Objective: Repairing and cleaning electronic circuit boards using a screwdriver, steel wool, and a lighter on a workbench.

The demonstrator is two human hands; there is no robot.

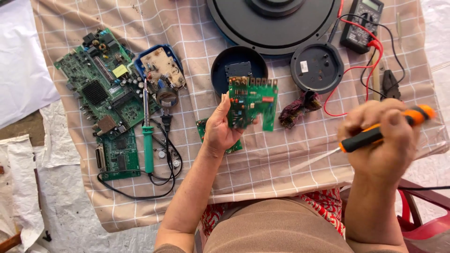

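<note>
My left hand (220,129) holds a small green circuit board (253,103) upright over the checked cloth (281,154), thumb and fingers on its left edge. My right hand (379,138) is closed around the orange and black handle of a screwdriver (375,133). Its thin shaft points down and left toward the cloth and is blurred. The screwdriver tip sits well to the right of the board and does not touch it. Another small green board (202,126) lies on the cloth partly hidden under my left hand.
Large green circuit boards (101,84) and a green-handled soldering iron (147,136) with a black cord lie at left. A blue-cased board (161,65), round black covers (316,65), a big black disc (274,23), a multimeter (361,23) with red and black leads, and a dark rag (297,107) sit behind.
</note>
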